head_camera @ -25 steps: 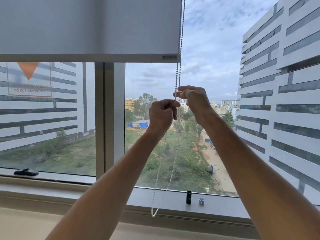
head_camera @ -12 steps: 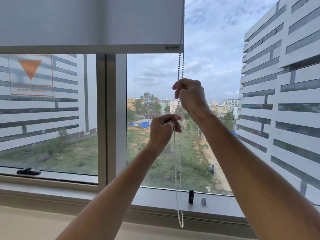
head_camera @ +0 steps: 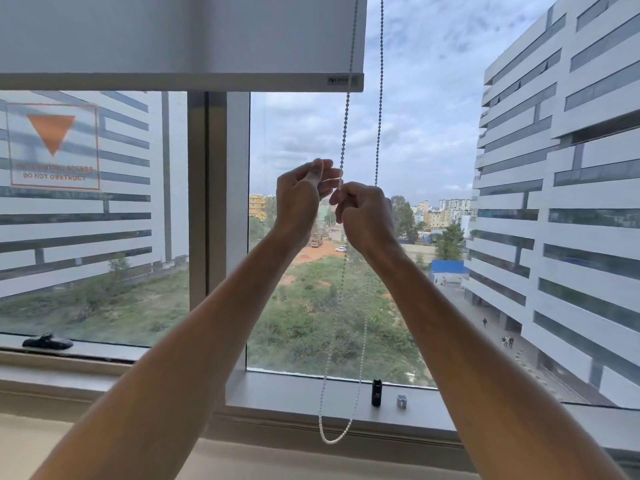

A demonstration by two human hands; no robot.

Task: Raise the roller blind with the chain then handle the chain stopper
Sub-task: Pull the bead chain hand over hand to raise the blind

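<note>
two bare forearms reach up from the bottom corners and meet in front of the glass. the left hand (head_camera: 300, 199) is raised with its back to the camera, fingers loosely bent, the fingertips at the left strand of the chain (head_camera: 344, 133); whether it truly pinches the beads i cannot tell, since the fingertips are blurred. the right hand (head_camera: 367, 216) sits just beside it and slightly lower, fingers curled into a fist around the chain where the strands pass through it. the two hands are close together, nearly touching at the fingertips.

below the hands the white beaded chain hangs in a long loose loop whose bottom curve dangles in front of the window sill (head_camera: 284, 393), just under its front edge. above the hands two strands rise, the left one crossing the blind's right edge, the right one running up clear of it.

on the sill, right of the loop, a small black cylinder (head_camera: 376, 393) stands upright with a small grey clip-like piece (head_camera: 401, 401) next to it. a black window handle (head_camera: 47, 342) lies on the frame far left.

the roller blind (head_camera: 180, 32) covers only the top of the window, its bottom bar (head_camera: 173, 82) level. a sticker with an orange triangle (head_camera: 52, 147) is on the left pane. beyond the glass are white buildings, green ground and cloudy sky.
</note>
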